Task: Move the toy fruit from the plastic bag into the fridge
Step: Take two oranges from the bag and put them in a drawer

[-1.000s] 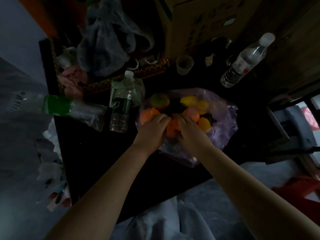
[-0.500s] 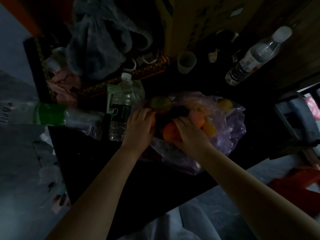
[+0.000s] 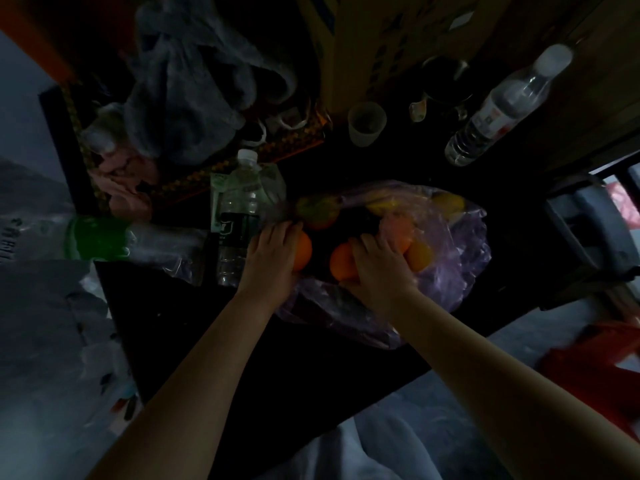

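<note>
A thin purple plastic bag [image 3: 460,268] lies open on the dark table [image 3: 194,334], holding several toy fruit. My left hand [image 3: 272,254] is closed over an orange toy fruit [image 3: 302,251] at the bag's left edge. My right hand [image 3: 379,268] grips another orange toy fruit [image 3: 341,262] in the bag's middle. Beside my right hand sits a yellow-orange fruit [image 3: 419,256]. A green-and-red fruit [image 3: 317,211] and yellow fruit [image 3: 448,202] lie at the far side of the bag. No fridge is in view.
An upright water bottle [image 3: 239,216] stands just left of my left hand. A green-labelled bottle [image 3: 100,239] lies at the left, another bottle [image 3: 502,105] leans at the back right. A paper cup [image 3: 366,123], a cardboard box [image 3: 374,39] and grey cloth [image 3: 194,81] crowd the back.
My hands have parted from the middle of the bag. The left went to the orange fruit at the bag's left edge; the right closed over the middle orange fruit.
</note>
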{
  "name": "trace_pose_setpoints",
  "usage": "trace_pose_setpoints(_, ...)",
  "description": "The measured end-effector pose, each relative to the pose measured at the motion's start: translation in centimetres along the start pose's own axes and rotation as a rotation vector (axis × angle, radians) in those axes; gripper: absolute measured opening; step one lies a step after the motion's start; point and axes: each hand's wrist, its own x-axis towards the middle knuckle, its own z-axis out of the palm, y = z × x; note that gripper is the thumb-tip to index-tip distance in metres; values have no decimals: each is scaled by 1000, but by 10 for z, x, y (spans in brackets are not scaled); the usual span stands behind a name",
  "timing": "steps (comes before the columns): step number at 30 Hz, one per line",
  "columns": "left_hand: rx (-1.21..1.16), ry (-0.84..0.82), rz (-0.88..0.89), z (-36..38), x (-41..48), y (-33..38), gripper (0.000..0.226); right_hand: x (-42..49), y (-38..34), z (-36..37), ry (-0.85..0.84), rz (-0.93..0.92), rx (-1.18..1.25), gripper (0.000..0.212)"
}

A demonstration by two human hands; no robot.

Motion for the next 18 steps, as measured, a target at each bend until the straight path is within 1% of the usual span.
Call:
trace_pose_setpoints(3,-22,7,46,-4,-2,7,85,-5,1,-5,27,25,101,84)
trace_pose_setpoints(7,-29,36,117,-20,-3,20,85,-27,3,-26,168,67,288,82)
trace_pose_setpoints(13,-161,99,194,-56,-6,49,87,-66,9,-56,360,97,401,83)
trace_pose_setpoints(15,-206,88,230,-69,-7,62,86,-84,13,-64,418,125,447,84)
trace_pose_setpoints(18,-249,69,298,-84,-12,85,85,-114,17,-70,518,183,447,81)
